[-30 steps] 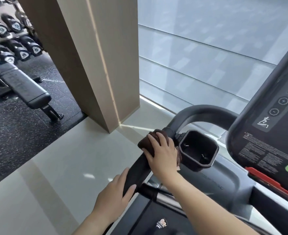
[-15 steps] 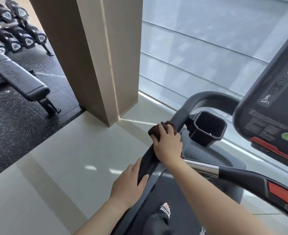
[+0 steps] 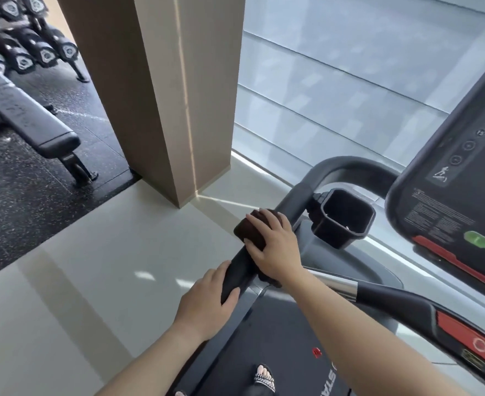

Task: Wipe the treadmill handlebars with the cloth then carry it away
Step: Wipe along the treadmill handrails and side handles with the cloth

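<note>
The treadmill's black left handlebar [image 3: 301, 192] runs from the lower middle up to a curve by the console. A dark brown cloth [image 3: 249, 230] is wrapped over the bar, pressed under my right hand [image 3: 275, 247], whose fingers lie over it. My left hand [image 3: 207, 301] grips the bare lower end of the same bar, just below the cloth. A second bar [image 3: 392, 295] with a chrome section and red panel crosses at the right.
A black cup holder [image 3: 344, 221] sits right of the bar, the console [image 3: 461, 172] beyond it. A beige pillar [image 3: 164, 90] stands ahead on the tiled floor. A weight bench [image 3: 27, 118] and dumbbell rack [image 3: 21, 52] are at the left. A sandalled foot [image 3: 264, 377] is on the belt.
The view has tilted down and back, showing more of the belt and the front bar. My right hand with the cloth has slid slightly down the bar towards my left hand.
</note>
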`<state>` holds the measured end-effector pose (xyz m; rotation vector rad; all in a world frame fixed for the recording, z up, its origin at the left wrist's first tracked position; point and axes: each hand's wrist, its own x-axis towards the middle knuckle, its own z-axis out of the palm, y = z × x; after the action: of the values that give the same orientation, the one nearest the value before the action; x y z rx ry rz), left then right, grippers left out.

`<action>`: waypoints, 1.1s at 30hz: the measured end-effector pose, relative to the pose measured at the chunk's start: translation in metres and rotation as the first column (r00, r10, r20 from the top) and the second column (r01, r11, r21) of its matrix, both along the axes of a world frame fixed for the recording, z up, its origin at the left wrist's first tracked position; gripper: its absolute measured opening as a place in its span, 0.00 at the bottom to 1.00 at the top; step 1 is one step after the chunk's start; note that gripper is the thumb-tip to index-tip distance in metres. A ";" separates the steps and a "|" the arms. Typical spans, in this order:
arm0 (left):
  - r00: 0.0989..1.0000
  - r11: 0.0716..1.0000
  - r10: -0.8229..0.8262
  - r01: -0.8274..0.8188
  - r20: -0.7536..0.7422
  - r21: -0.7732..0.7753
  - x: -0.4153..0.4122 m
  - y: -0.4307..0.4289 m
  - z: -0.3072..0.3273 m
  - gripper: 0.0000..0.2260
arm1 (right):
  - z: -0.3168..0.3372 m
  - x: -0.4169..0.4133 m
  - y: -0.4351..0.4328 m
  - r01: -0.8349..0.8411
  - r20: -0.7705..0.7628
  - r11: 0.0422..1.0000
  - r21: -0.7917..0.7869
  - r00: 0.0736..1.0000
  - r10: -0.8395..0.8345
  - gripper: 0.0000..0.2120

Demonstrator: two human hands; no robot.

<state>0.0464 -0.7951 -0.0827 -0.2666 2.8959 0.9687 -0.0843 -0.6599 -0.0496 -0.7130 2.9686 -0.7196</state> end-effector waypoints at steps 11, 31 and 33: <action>0.995 0.993 0.094 -0.092 0.037 -0.068 0.004 0.006 0.007 0.25 | -0.008 -0.002 -0.006 -0.055 -0.035 0.998 0.042 0.998 0.056 0.20; 0.888 0.876 0.444 -0.404 0.115 -0.264 0.064 0.001 0.013 0.24 | -0.009 0.019 -0.001 -0.332 -0.125 0.941 -0.058 0.938 0.323 0.18; 0.893 0.883 0.436 -0.400 0.110 -0.246 0.066 0.000 0.012 0.24 | -0.009 0.026 -0.004 -0.411 -0.130 0.912 -0.018 0.905 0.405 0.19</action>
<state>0.1123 -0.7952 -0.0704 -0.9763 2.8429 0.6252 -0.0578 -0.6636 -0.0587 -1.3743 2.7592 -0.7307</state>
